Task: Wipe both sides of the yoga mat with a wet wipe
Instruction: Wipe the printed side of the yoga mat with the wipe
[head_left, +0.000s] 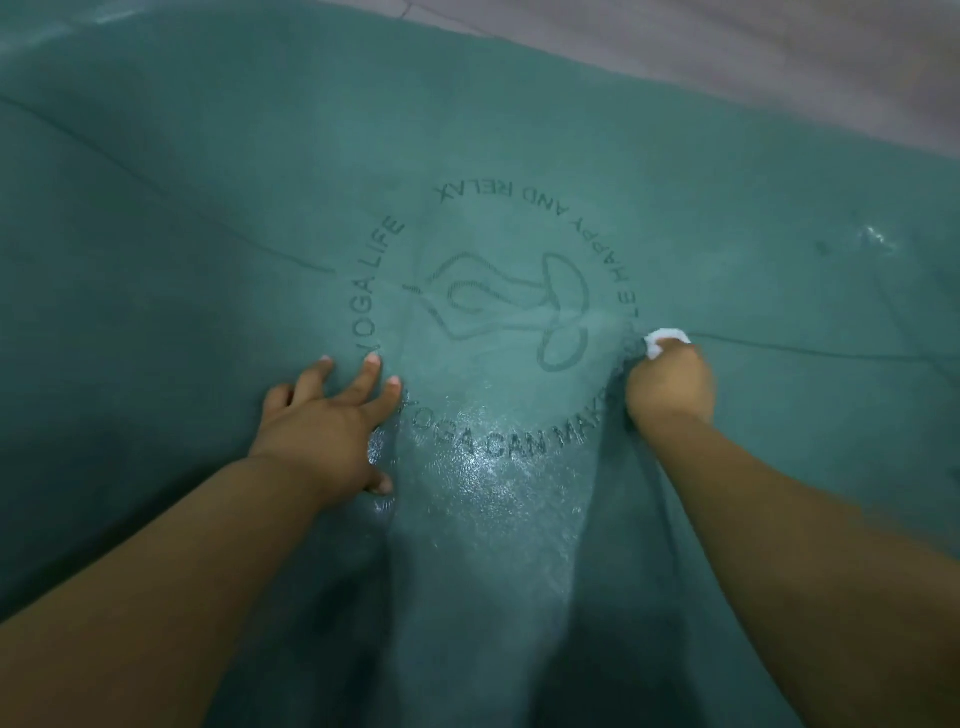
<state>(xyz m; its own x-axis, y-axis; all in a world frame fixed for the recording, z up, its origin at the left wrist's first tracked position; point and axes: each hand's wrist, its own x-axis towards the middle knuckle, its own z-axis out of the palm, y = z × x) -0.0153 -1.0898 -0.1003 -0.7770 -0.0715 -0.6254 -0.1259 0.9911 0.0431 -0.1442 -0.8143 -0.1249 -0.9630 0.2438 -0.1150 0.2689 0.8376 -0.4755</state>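
On teal yoga mat (208, 218), lying left-right: right hand (670, 387) grip clenches wet wipe (662, 343); left hand (332, 415) splayed flat.

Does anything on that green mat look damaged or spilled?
No damage shows. The shiny patch on the yoga mat looks like wetness from wiping, between the left hand and the right hand, which holds the wet wipe.

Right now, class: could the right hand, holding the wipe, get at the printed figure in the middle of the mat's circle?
Probably yes: the right hand grips the wet wipe just beside the figure, with only bare yoga mat between them.
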